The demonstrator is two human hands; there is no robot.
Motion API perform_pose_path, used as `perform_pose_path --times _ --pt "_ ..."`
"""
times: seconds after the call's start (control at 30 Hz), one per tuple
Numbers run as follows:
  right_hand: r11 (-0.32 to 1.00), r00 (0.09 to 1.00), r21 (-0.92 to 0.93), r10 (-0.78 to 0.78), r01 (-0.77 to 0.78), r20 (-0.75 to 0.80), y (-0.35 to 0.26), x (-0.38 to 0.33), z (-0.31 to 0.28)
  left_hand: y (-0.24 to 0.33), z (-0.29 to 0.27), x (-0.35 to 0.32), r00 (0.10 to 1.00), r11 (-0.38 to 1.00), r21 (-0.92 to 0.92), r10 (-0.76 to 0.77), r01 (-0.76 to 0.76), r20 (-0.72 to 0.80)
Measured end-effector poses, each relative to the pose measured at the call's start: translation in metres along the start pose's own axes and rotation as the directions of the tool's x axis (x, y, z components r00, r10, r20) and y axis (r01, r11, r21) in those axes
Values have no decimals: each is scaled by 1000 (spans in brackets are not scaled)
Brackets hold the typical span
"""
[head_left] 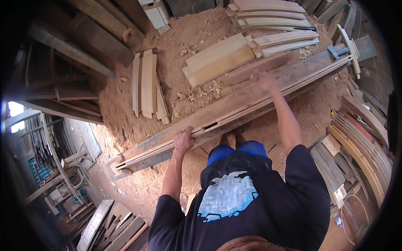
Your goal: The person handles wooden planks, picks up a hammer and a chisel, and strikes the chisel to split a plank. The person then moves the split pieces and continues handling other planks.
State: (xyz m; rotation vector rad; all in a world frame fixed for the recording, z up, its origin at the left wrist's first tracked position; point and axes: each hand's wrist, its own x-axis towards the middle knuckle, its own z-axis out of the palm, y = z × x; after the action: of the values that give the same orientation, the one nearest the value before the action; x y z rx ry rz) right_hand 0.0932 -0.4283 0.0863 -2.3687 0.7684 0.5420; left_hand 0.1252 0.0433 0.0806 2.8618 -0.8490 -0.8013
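We have the left hand (184, 139) curled around the long slotted strip (238, 111), which runs on past the near side of the right hand (267, 82) along the plank bench (222, 109). Right hand blurred by the reddish board (257, 69); we can't tell its grip.

Between the left hand (183, 140) and the right hand (264, 81), free room was left above the slotted wooden rail (251, 106). Beyond the bench plank (222, 107), passage was hemmed by pale boards (220, 58) and a reddish wooden block (273, 64); the rail's right end was blocked by a crosswise wooden strip (348, 47).
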Motion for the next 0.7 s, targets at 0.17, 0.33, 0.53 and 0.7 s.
perform_pose_path --times 0.17,0.33,0.53,0.7 --pt "857 931 -424 -155 293 329 -34 -98 37 0 11 20 984 996 49 64 -72 164" --pt "836 957 -471 -204 281 208 -4 -94 87 18 21 -3 996 996 -4 89 -89 -18" --pt "843 968 -476 -225 252 114 -22 -112 85 5 23 -5 991 990 -34 135 -135 -19" --pt "884 970 -421 -124 204 210 -43 -116 61 37 -17 26 907 966 -118 258 -231 333"
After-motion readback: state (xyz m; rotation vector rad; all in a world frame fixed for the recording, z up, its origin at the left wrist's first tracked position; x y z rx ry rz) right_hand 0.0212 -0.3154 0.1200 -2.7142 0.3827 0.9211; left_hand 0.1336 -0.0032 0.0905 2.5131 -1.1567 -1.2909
